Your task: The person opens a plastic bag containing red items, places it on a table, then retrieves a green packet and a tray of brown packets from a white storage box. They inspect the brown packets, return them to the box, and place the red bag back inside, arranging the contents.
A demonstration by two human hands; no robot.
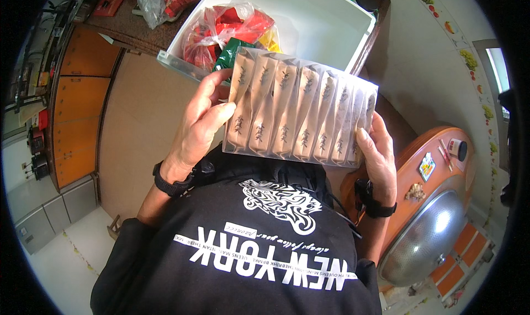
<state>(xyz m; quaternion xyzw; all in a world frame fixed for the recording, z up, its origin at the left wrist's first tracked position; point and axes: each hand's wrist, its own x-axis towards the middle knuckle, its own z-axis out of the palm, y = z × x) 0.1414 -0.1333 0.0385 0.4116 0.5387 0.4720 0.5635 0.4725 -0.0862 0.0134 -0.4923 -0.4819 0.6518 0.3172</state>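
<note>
Between my hands is a clear plastic box (292, 108) with several tan paper packets in a row, each marked with dark characters. My left hand (201, 119) grips its left end, thumb on the front face and fingers behind. At the right end my right hand (378, 152) holds it the same way, with the thumb over the lower corner. The box is tilted up toward me, in front of my chest. Just beyond it stands a white plastic bin (314, 17), partly covered by the box. Inside the bin lie a clear bag with red packets (221, 30) and a green packet (234, 51).
The bin rests on a dark brown countertop (135, 30), where another bag of red things (171, 0) lies at left. Orange cabinets (80, 116) line the left side. To the right, a wooden table (408, 177) holds a large domed metal lid (425, 237), ginger (415, 192) and a dark jar (457, 148).
</note>
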